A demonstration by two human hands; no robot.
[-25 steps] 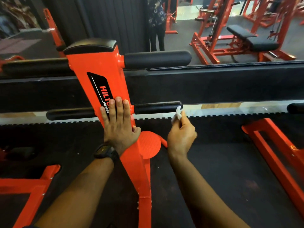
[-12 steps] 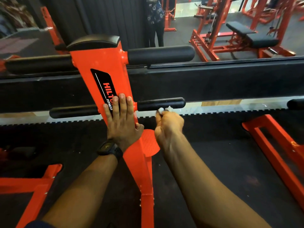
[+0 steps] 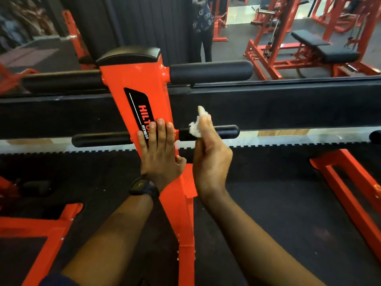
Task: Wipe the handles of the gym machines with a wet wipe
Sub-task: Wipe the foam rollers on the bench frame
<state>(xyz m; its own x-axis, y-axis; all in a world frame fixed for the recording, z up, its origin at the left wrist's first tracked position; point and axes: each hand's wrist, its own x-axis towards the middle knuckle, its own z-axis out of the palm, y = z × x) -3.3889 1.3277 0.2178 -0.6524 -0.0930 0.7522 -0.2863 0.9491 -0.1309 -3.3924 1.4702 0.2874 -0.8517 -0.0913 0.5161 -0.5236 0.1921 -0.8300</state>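
Right grip [image 3: 212, 162] has come up from under the handle and shifted toward the orange post [image 3: 144, 79]. It now pinches the wet wipe [image 3: 196, 125] against the lower black handle [image 3: 226, 132]. The wipe touches the handle's inner end just right of the post, one corner sticking up. Left grip [image 3: 159, 153] is released, fingers flat on the post's face, partly covering the logo sticker [image 3: 138, 104]. Watch [image 3: 144, 187] on the left wrist, against the post's lower part.

Left hand [image 3: 159, 159] pressed flat, fingers straight (thumb spread aside), right hand [image 3: 210, 162] pinching wet wipe [image 3: 196, 126]
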